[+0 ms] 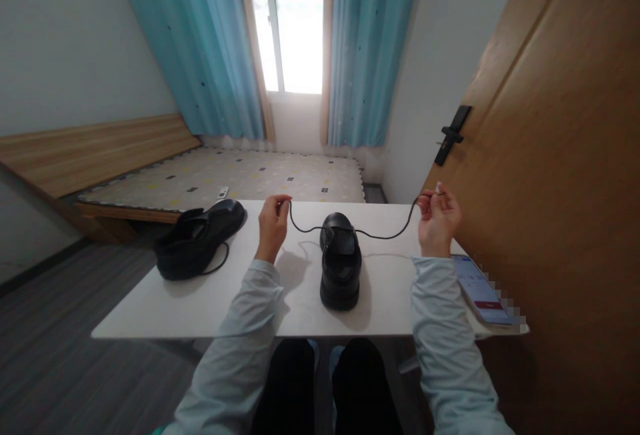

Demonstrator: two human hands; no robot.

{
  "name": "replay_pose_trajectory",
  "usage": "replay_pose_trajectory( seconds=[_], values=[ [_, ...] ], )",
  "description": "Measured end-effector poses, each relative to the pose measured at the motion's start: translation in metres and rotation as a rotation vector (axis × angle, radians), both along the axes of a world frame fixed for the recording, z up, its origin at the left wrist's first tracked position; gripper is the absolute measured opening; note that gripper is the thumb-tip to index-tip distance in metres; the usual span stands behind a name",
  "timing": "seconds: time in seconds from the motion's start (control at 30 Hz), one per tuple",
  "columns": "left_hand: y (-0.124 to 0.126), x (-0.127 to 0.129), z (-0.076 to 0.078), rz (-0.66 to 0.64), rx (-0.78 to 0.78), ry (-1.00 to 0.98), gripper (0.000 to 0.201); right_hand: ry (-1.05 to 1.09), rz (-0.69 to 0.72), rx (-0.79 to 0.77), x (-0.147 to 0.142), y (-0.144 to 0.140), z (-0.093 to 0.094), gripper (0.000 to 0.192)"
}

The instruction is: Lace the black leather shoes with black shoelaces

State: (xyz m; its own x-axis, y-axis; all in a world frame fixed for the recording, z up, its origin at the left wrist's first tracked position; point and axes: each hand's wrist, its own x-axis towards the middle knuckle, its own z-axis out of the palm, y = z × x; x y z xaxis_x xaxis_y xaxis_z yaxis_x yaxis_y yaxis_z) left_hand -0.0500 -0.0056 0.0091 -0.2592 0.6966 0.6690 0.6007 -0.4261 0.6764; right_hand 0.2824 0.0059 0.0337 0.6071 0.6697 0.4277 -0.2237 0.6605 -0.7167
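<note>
A black shoe stands upright on the white table, its toe pointing away from me and its opening toward me. From its front, a thin black shoelace runs out to both sides. My left hand is closed in a pinch on one end, raised to the left of the shoe. Out to the right, my right hand pinches the other end between thumb and fingers. Both lengths sag between the hands and the shoe. A second black shoe sits at the table's left, with a loose lace hanging beside it.
The white table has its front edge just before my knees. At its right edge lies a phone with a lit screen. A wooden door stands close on the right. Beyond the table is a bed below a curtained window.
</note>
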Motion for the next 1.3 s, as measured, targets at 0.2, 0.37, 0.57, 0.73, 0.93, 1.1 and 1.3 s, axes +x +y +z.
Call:
replay_pose_trajectory(
  seconds=[0.2, 0.37, 0.57, 0.73, 0.93, 1.1, 1.3],
  values=[
    [-0.005, 0.018, -0.002, -0.254, -0.056, 0.069, 0.017, -0.517, 0.246, -0.137, -0.066, -0.015, -0.006, 0.020],
    [-0.008, 0.026, -0.003, -0.383, 0.034, 0.146, 0.011, -0.891, 0.372, -0.085, -0.101, -0.027, -0.012, 0.008],
    [-0.010, 0.034, -0.003, -0.495, 0.169, 0.085, 0.011, -0.992, 0.507, 0.047, -0.117, -0.023, -0.028, 0.009],
    [-0.010, 0.034, -0.005, -0.443, 0.082, 0.022, 0.014, -0.999, 0.400, 0.042, -0.118, -0.025, -0.027, 0.009],
    [-0.002, 0.016, -0.005, -0.360, -0.012, -0.151, 0.022, -0.872, 0.275, -0.011, -0.104, -0.024, -0.019, 0.011],
    [0.002, 0.006, -0.001, -0.346, -0.011, -0.309, 0.020, -0.765, 0.267, -0.075, -0.091, -0.017, -0.019, 0.014],
    [0.002, 0.013, -0.002, -0.408, -0.028, -0.425, 0.026, -0.753, 0.311, -0.058, -0.091, -0.016, -0.018, 0.012]
  ],
)
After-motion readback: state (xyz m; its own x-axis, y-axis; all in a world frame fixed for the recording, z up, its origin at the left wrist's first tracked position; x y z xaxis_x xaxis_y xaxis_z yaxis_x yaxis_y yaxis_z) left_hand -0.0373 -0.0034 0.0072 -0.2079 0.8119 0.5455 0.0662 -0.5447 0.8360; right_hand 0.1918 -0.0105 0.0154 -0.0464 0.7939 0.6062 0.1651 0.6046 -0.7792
